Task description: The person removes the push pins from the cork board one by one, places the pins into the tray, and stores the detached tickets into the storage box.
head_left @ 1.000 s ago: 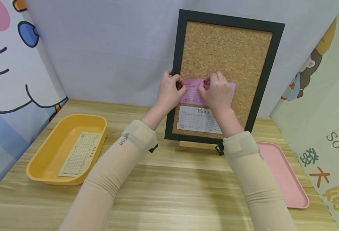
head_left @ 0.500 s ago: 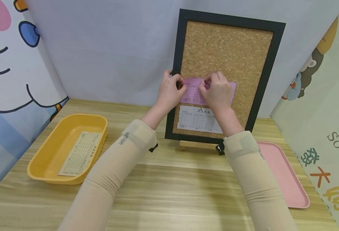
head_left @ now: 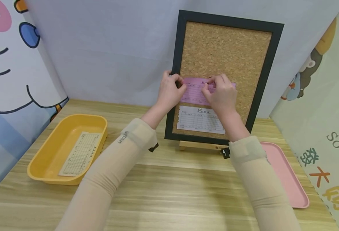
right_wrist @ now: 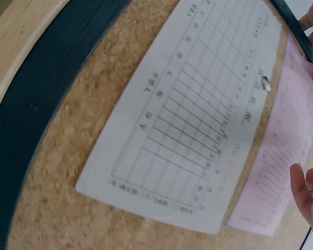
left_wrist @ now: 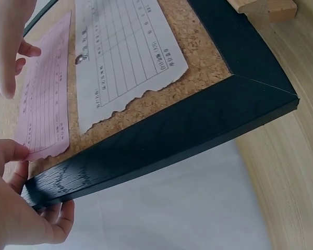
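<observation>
The pink slip lies flat on the cork board, long axis running between the hands: left hand pinches its left end against the frame, right hand pinches a pushpin at its top edge.

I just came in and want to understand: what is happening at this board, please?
A person stands a cork board on a small wooden easel on the table. The left hand grips the board's left frame edge and holds the pink slip against the cork. The right hand works at the slip's top, where a pin seems to sit. Below it, a white form is already pinned. A yellow tray with another form lies left, a pink tray right.
</observation>
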Demonstrator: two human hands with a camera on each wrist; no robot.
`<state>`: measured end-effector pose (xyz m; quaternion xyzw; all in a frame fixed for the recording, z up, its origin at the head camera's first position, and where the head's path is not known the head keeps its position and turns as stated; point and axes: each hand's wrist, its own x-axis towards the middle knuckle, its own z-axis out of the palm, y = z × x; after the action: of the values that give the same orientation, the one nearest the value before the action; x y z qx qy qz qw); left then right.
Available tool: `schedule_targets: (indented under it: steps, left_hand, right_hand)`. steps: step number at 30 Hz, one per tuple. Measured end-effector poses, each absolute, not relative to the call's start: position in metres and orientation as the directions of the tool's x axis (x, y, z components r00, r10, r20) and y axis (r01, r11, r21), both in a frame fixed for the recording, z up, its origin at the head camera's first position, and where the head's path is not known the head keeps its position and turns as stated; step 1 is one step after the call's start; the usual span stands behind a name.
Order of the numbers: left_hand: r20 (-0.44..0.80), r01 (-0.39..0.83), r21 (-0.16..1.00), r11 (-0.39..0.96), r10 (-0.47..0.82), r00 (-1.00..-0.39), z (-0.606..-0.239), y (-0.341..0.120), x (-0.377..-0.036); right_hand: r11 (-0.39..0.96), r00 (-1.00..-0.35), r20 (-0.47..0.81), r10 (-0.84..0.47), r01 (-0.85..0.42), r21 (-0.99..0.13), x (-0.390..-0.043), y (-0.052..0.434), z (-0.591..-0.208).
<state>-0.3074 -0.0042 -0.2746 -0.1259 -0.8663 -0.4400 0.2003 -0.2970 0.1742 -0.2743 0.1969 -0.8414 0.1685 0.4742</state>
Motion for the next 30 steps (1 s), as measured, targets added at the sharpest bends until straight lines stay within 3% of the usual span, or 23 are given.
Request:
schedule_targets:
  steps: [12, 21, 30]
  left_hand:
    - [0.434, 0.382, 0.751, 0.538, 0.033, -0.9, -0.265, -0.013, -0.296]
    - [0.478, 0.43, 0.726, 0.538, 0.056, -0.877, -0.252, -0.024, -0.288]
    - [0.475, 0.442, 0.717, 0.539, 0.087, -0.876, -0.243, -0.037, -0.274]
  right_hand:
    - [0.835, -0.481, 0.855, -0.194, -0.539, -0.114, -0.277, 0.187, -0.256]
    - [0.84, -0.494, 0.853, -0.168, -0.524, -0.138, -0.263, 0.196, -0.241]
    - [0.833, -0.458, 0.871, -0.179, -0.542, -0.114, -0.249, 0.204, -0.23]
